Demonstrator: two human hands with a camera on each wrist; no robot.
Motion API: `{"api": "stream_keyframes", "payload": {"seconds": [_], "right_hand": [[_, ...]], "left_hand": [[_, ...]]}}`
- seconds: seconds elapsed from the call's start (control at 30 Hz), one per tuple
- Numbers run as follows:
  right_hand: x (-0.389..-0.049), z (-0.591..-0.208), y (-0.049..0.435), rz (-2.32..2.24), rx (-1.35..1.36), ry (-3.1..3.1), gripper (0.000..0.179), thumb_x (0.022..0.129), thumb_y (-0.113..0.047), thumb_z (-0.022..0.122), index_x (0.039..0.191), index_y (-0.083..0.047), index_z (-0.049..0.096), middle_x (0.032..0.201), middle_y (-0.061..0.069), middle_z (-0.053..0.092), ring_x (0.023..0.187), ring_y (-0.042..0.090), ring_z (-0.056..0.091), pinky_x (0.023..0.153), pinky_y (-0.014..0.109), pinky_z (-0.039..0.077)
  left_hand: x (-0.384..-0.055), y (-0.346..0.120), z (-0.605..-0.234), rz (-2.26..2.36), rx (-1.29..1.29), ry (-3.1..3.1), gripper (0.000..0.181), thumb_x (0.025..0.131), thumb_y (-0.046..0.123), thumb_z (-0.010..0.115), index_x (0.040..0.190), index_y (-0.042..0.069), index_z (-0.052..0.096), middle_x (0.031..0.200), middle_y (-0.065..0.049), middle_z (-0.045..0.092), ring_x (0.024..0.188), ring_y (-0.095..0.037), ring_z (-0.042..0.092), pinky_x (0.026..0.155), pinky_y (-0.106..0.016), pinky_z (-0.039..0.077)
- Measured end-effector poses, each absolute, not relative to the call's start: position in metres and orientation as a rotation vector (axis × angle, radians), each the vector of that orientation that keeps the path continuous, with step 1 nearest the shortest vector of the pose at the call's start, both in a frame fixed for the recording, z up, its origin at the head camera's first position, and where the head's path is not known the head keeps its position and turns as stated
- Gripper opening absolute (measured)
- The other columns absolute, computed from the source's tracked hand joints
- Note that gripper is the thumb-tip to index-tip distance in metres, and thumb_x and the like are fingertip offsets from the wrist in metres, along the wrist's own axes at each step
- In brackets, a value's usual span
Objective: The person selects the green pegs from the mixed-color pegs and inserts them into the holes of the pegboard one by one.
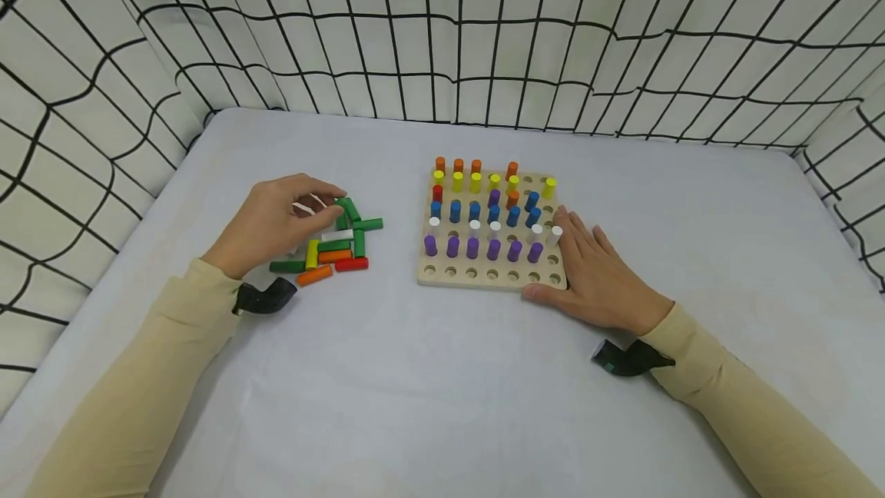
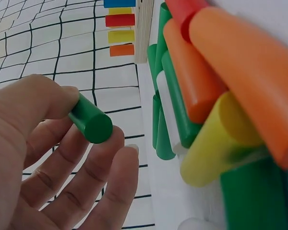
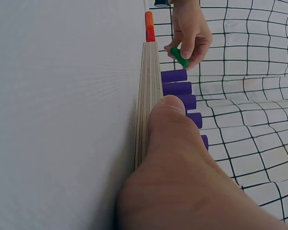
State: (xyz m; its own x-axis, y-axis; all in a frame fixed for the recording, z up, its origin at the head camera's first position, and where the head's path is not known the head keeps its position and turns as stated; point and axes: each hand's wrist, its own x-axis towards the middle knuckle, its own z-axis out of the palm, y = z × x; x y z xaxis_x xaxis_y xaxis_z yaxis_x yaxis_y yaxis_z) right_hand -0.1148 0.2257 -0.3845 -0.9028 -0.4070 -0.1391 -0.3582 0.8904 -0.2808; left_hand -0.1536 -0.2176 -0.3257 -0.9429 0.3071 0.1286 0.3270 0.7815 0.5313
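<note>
My left hand (image 1: pixel 276 217) pinches a green peg (image 2: pixel 92 120) between thumb and fingertips, above the left side of a loose pile of pegs. That pile holds green pegs (image 1: pixel 369 224), orange pegs (image 1: pixel 315 276), a red peg (image 1: pixel 353 264), a yellow peg (image 1: pixel 312 254) and a white peg (image 1: pixel 337 236). Right of it lies a wooden pegboard (image 1: pixel 470 285), with upright orange, yellow, blue, white and purple pegs in rows and one mixed-colour row. Resting against the board's right edge, my right hand (image 1: pixel 604 279) has its fingers straight and its thumb at the near right corner.
A white cloth (image 1: pixel 415 390) covers the table. Black-lined grid fabric (image 1: pixel 429 44) rises behind it and at both sides. Dark wrist cameras (image 1: pixel 266 297) sit on both sleeves. Bare holes show along the pegboard's front row.
</note>
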Motion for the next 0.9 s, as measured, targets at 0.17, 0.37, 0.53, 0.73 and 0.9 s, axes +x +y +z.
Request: {"api": "stream_keyframes", "payload": {"seconds": [0.17, 0.37, 0.53, 0.73, 0.9], "right_hand": [[-0.115, -0.384, 0.225, -0.38, -0.585, 2.861, 0.121, 0.091, -0.077, 0.055, 0.165, -0.003, -0.005, 0.176, 0.016, -0.002, 0.164, 0.038, 0.005, 0.132, 0.065, 0.008], [-0.116, -0.384, 0.226, -0.386, -0.587, 2.859, 0.122, 0.091, -0.078, 0.055, 0.165, -0.003, -0.005, 0.176, 0.016, -0.002, 0.165, 0.037, 0.004, 0.132, 0.065, 0.007], [-0.117, -0.385, 0.227, -0.39, -0.591, 2.862, 0.122, 0.09, -0.078, 0.055, 0.165, -0.003, -0.004, 0.176, 0.016, -0.002, 0.165, 0.037, 0.005, 0.132, 0.065, 0.008], [-0.117, -0.386, 0.227, -0.389, -0.593, 2.865, 0.122, 0.09, -0.079, 0.055, 0.165, -0.002, -0.002, 0.176, 0.016, -0.001, 0.165, 0.037, 0.005, 0.131, 0.066, 0.008], [-0.117, -0.386, 0.227, -0.387, -0.586, 2.862, 0.122, 0.09, -0.079, 0.055, 0.165, -0.003, -0.003, 0.176, 0.016, -0.001, 0.165, 0.037, 0.005, 0.131, 0.066, 0.008]], "left_hand": [[-0.153, -0.214, -0.326, -0.948, -0.558, -2.92, 0.029, 0.1, 0.027, 0.069, 0.125, 0.012, 0.073, 0.117, -0.008, 0.075, 0.101, -0.021, 0.07, 0.081, -0.004, 0.05], [-0.15, -0.21, -0.326, -1.0, -0.56, -2.937, 0.029, 0.101, 0.028, 0.068, 0.125, 0.013, 0.071, 0.118, -0.008, 0.075, 0.105, -0.022, 0.07, 0.087, -0.013, 0.056], [-0.15, -0.206, -0.326, -1.034, -0.559, -2.96, 0.029, 0.101, 0.028, 0.066, 0.125, 0.013, 0.071, 0.119, -0.009, 0.074, 0.108, -0.023, 0.069, 0.097, -0.048, 0.06], [-0.15, -0.201, -0.326, -1.074, -0.555, -2.969, 0.028, 0.101, 0.03, 0.067, 0.124, 0.014, 0.071, 0.119, -0.008, 0.074, 0.108, -0.023, 0.07, 0.099, -0.05, 0.06], [-0.148, -0.196, -0.324, -1.114, -0.522, -2.995, 0.03, 0.1, 0.034, 0.068, 0.124, 0.015, 0.071, 0.124, -0.009, 0.073, 0.111, -0.027, 0.072, 0.1, -0.049, 0.06]]}}
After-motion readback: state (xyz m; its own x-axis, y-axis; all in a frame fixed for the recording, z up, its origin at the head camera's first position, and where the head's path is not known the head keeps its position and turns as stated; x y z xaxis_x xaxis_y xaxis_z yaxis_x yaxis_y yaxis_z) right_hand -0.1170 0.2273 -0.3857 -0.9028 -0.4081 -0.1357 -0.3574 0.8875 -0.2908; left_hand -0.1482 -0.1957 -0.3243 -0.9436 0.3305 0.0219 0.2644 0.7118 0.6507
